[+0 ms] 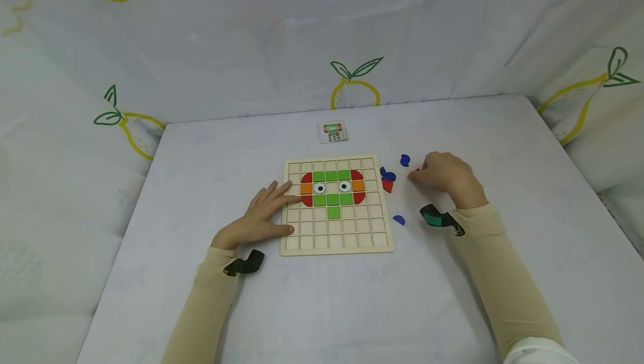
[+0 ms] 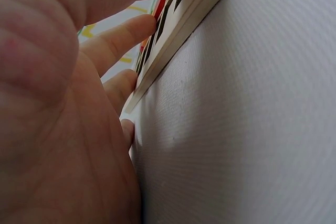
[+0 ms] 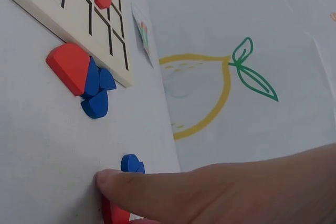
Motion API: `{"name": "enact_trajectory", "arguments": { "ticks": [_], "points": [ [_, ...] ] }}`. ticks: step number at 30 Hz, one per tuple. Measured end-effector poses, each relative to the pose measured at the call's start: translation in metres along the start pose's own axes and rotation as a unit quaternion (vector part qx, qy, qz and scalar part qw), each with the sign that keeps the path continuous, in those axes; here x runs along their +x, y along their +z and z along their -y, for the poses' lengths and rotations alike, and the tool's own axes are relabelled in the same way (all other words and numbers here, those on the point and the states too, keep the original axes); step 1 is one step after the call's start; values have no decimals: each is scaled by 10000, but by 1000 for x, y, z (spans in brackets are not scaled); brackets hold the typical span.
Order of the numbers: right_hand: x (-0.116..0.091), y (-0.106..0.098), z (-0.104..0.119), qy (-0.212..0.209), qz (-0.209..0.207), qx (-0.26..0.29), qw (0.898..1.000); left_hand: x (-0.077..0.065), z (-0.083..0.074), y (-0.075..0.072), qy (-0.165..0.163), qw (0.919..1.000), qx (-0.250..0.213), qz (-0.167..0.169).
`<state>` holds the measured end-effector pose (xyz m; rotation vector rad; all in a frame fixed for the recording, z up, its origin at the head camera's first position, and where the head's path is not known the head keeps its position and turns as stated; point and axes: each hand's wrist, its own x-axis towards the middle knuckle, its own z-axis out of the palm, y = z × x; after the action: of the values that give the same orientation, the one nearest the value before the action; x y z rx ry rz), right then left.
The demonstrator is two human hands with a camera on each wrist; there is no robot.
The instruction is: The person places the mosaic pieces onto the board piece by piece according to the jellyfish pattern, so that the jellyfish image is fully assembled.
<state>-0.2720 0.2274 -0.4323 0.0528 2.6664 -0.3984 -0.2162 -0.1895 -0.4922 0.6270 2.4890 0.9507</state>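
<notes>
A wooden grid board [image 1: 307,241] lies flat, bearing red, green and orange pieces and two round eye pieces [image 1: 344,187] laid out as a face. My left hand [image 1: 261,216] rests with spread fingers on its left edge; in the left wrist view, fingertips [image 2: 144,27] touch the board's side [image 2: 178,35]. Right of the board, my right hand [image 1: 445,174] pinches a red piece [image 3: 114,212] at the tabletop, partly hidden by its fingers. Blue pieces [image 3: 131,162] lie just beyond those fingers. A red piece [image 1: 387,185] and blue pieces [image 1: 389,176] sit near the board's right edge.
A small pattern card [image 1: 332,131] showing a coloured figure lies behind the board. One blue half-round piece [image 1: 399,220] sits off the board's lower right side. White cloth with lemon drawings [image 1: 355,93] hangs behind the white tabletop [image 1: 322,308].
</notes>
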Motion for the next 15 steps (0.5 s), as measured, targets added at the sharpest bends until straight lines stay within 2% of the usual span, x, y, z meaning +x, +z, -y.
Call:
{"name": "enact_trajectory", "arguments": {
  "ticks": [8, 15],
  "points": [
    [3, 2, 4, -67, 9, 175, 9998, 0, -2, 0, 0, 10000, -5, -1],
    [9, 4, 4, -303, -47, 105, 9995, 0, -2, 0, -31, 10000, 20, 5]
  ]
}}
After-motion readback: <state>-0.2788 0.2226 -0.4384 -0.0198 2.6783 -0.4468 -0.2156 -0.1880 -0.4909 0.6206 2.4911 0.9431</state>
